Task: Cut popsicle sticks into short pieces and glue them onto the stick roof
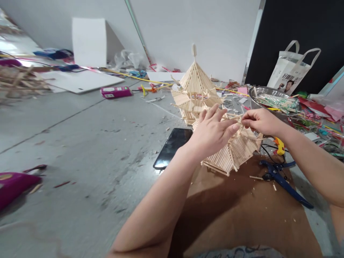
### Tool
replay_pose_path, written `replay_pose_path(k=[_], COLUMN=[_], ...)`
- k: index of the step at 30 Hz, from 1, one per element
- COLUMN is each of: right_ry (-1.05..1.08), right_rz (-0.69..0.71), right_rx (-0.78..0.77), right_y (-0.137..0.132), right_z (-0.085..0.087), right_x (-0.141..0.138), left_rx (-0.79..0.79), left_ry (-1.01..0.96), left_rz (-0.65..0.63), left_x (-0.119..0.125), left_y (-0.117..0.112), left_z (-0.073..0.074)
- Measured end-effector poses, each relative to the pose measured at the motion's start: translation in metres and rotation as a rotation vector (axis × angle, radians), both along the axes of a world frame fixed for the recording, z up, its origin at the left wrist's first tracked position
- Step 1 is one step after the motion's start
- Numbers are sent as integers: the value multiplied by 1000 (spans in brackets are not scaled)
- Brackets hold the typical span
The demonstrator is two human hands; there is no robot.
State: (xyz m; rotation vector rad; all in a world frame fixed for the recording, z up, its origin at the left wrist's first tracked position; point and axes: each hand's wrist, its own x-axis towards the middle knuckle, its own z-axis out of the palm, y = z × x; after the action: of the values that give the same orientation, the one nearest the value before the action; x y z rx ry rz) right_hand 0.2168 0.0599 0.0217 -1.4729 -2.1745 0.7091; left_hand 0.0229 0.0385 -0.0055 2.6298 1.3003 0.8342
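Left hand [212,130] resting, right hand [259,121] pinching stick roof [236,152], metal bowl [252,95] (sticks [279,102] inside)

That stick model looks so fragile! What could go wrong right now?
The left hand rests on the pale wooden-stick roof section; pressing hard could crack it. The right hand pinches a thin wooden stick at its top; a slip might knock the tall stick tower just behind. The blue glue gun near that arm may be hot.

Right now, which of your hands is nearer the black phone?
Left. The left hand lies over the stick model, just right of the phone. The right hand is farther right, on the model's far side, fingertips pinched.
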Motion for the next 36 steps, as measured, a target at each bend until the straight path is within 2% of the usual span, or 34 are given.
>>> replay_pose_path(k=[7, 11, 19, 23, 30, 36], right_ry=[128, 170, 41, -50, -115, -172], right_rz=[-8, -20, -76, -93, -125, -119], right_rx=[-130, -155, -74, 27, 268, 202], right_y=[-1, -2, -8, -12, -29, -30], right_z=[0, -1, -3, -2, 13, 12], right_x=[3, 6, 10, 9, 8, 9], left_rx=[-19, -35, -58, -33, 183, 235], left_ry=[-18, -19, 0, -12, -130, -194], left_rz=[12, 22, 29, 24, -34, 22], left_x=[-1, 0, 0, -1, -2, -10], left_y=[2, 2, 2, 2, -4, 0], left_z=[-3, -3, 0, -1, 3, 3])
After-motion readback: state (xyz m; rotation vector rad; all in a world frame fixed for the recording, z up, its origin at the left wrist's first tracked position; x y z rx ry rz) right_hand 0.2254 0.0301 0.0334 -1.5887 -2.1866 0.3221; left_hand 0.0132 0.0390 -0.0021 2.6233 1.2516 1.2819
